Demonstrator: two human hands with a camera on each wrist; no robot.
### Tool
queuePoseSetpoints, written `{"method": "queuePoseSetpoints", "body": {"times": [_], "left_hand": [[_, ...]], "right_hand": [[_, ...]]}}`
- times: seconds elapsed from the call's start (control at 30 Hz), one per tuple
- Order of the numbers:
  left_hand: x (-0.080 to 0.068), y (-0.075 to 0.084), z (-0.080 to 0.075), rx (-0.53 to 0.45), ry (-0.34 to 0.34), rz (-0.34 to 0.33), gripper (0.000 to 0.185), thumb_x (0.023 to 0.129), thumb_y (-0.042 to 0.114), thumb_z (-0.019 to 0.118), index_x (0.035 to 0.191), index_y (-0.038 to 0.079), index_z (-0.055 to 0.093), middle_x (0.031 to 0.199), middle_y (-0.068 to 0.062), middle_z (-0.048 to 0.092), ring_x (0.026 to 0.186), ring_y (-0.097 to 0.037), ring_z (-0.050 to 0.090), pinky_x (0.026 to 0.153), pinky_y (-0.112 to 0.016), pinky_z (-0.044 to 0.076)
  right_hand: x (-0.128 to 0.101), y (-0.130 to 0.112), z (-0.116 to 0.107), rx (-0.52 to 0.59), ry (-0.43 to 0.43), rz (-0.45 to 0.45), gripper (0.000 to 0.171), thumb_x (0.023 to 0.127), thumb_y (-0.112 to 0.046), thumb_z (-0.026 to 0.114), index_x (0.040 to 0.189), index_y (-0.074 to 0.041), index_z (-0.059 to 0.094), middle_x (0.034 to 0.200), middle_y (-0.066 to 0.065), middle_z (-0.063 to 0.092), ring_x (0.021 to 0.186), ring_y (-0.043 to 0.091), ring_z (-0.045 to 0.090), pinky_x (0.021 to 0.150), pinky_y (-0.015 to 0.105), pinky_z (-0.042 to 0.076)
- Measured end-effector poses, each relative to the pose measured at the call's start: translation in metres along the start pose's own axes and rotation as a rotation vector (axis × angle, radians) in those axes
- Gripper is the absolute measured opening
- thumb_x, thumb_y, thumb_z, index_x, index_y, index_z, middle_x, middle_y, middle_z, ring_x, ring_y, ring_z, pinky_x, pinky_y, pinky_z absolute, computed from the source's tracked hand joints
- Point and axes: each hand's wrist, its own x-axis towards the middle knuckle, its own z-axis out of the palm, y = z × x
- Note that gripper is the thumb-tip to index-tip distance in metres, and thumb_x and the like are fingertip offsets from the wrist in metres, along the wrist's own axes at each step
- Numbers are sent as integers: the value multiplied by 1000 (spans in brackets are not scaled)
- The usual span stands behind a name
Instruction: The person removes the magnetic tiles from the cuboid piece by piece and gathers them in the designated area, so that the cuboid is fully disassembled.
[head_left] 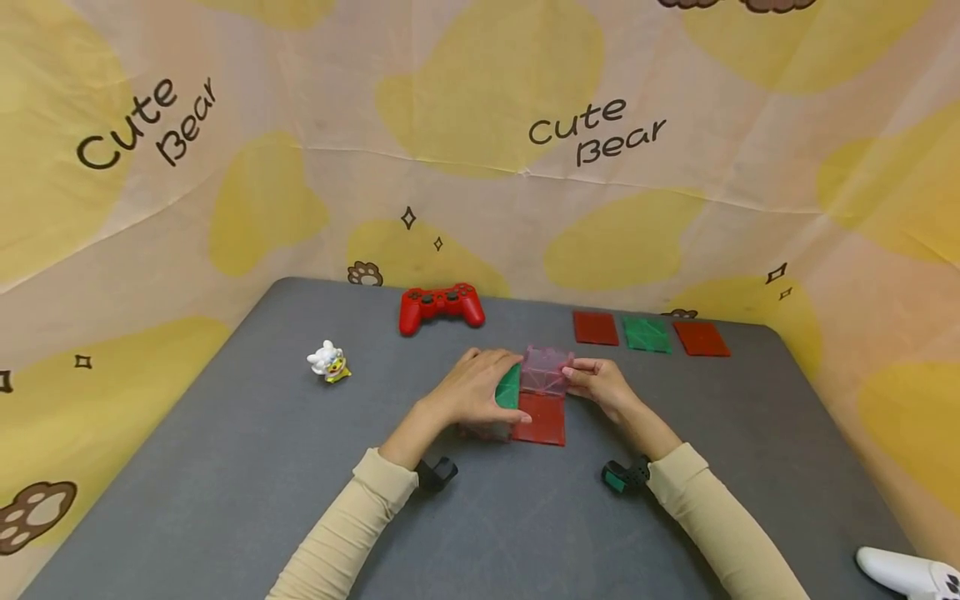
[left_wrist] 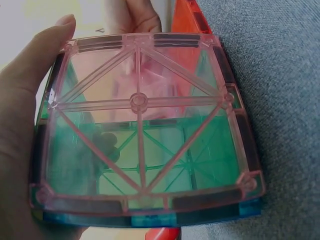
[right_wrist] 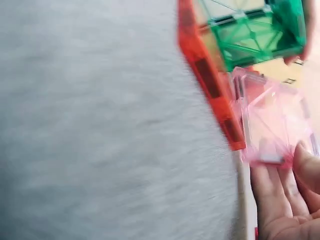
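At the middle of a grey table, a person steadies a half-built structure of translucent tiles with both hands. The left hand cups the structure's left side, palm against a green tile standing on edge, apparently bracing that wall so it stays upright. The right hand pinches the right edge of a pink tile lying over the top, fingertips curled on its rim as if lining it up with the walls below. A red tile lies flat on the near side of the structure, touching its base. The left wrist view shows the pink tile's frame squared over green panels beneath; the right wrist view is blurred, though fingers show under a pink edge.

Beyond the structure, to its right, 3 spare tiles lie flat in a row: red, green, red. A red game controller sits beyond the structure to the left, and a small white toy figure stands well left of it. A white object rests at the table's near right corner.
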Motion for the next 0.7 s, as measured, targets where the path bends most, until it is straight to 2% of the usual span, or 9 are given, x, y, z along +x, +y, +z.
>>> {"method": "queuePoseSetpoints", "body": {"times": [0.13, 0.27, 0.47, 0.6, 0.7], "left_hand": [[1, 2, 3, 8, 10, 25, 89, 69, 66, 62, 134, 8, 46, 131, -8, 52, 119, -21, 48, 95, -41, 34], [1, 3, 7, -6, 5, 16, 88, 69, 65, 63, 134, 8, 45, 131, -7, 51, 119, -21, 48, 97, -41, 33], [3, 0, 7, -23, 6, 7, 88, 69, 65, 63, 134, 9, 46, 132, -6, 51, 119, -20, 48, 98, -42, 33], [3, -3, 6, -7, 21, 8, 88, 69, 65, 64, 133, 9, 47, 131, -6, 52, 119, -19, 48, 97, -41, 33], [2, -4, 5, -8, 21, 9, 88, 68, 65, 64, 134, 9, 47, 131, -6, 51, 119, -20, 48, 97, -41, 33]], "right_hand": [[1, -10, -9, 107, 84, 7, 49, 90, -12, 57, 127, 16, 43, 78, -9, 67, 72, 3, 64, 68, 20, 53], [-7, -23, -24, 178, 159, 23, 58, 90, -17, 56, 136, 10, 34, 74, -13, 68, 69, 1, 64, 65, 17, 52], [-22, -29, -51, 204, 223, 42, 60, 91, -17, 54, 140, 6, 28, 73, -13, 67, 66, 0, 64, 63, 16, 51], [-26, -24, -65, 170, 246, 59, 58, 91, -12, 55, 139, 7, 28, 72, -12, 65, 65, 0, 62, 63, 15, 51], [-27, -18, -74, 112, 232, 89, 56, 91, -7, 54, 138, 9, 29, 74, -13, 63, 67, 1, 61, 65, 16, 52]]}}
